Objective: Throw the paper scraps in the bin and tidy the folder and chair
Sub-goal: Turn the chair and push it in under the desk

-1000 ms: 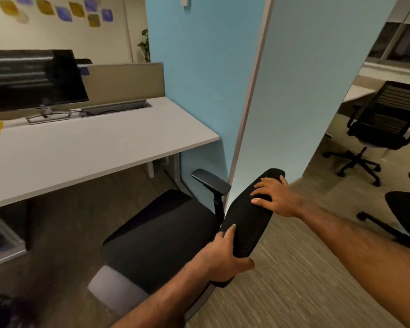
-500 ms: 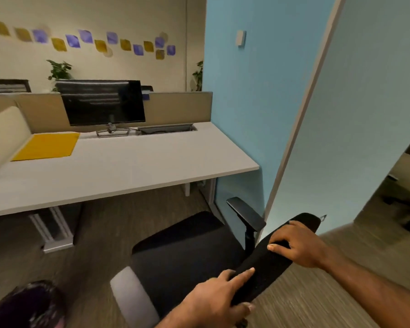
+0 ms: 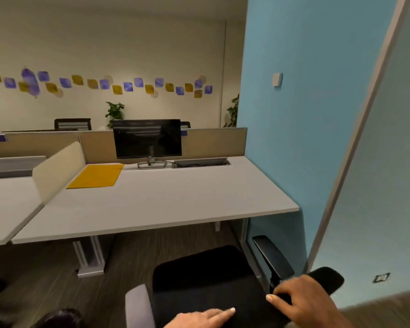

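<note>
Head view: chair [image 3: 211, 280] sits just short of the worktop [image 3: 166, 204], seat facing it, not yet tucked under. Yellow folder [image 3: 96, 175] lies flat on the worktop, left of the monitor [image 3: 148, 138], beside the divider panel [image 3: 57, 171]. No paper scraps or bin in frame, so can't tell if that step is done. Judging by layout: folder looks squared away, chair push is the step in hand.

Right hand [image 3: 303, 301] draped over the top of the chair back, fingers curled loosely onto it, not a tight clamp. Left hand [image 3: 199, 318] mostly cut off at the bottom edge, fingers extended and flat on the chair, holding nothing. Armrest [image 3: 272, 256] close to the blue wall [image 3: 294, 114]; could snag on the push.
</note>
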Demonstrator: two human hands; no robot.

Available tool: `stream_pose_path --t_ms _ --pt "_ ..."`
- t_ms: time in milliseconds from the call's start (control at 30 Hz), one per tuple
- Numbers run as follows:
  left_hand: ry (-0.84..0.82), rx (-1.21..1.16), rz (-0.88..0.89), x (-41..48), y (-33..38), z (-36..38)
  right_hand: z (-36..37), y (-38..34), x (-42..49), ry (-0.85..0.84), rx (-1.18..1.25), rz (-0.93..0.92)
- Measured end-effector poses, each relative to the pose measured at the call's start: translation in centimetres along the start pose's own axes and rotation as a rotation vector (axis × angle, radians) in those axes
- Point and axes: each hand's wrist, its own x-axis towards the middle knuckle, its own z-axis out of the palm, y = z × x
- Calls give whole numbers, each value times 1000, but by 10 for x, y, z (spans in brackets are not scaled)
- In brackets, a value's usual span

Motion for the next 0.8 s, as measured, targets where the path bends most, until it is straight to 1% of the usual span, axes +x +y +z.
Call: stream_pose_path --t_ms 33,67,100,133,167,200,300,433,600,800 --pt "45 195 -142 -10 7 5 2 -3 3 38 -8 3" --pt "16 240 -193 -14 2 20 4 -5 6 69 -20 0" --pt "18 344 -229 -12 6 21 6 -8 10 85 -30 -3" --pt "40 364 -238 -12 7 23 9 -9 13 92 -31 -5" --pt "23 423 -232 -16 2 24 12 -11 16 96 -26 -6" --pt "54 472 -226 -21 -1 16 13 -12 21 96 -22 -5" --pt "115 474 -266 -34 -2 -1 16 -19 35 89 -17 -4" --pt "206 533 -296 -40 -10 -8 18 -26 53 90 -45 7" --pt "280 555 -424 -37 -18 -24 22 -34 75 65 -84 25" --pt "307 494 -539 -33 -34 -45 33 -37 102 -14 -118 71"
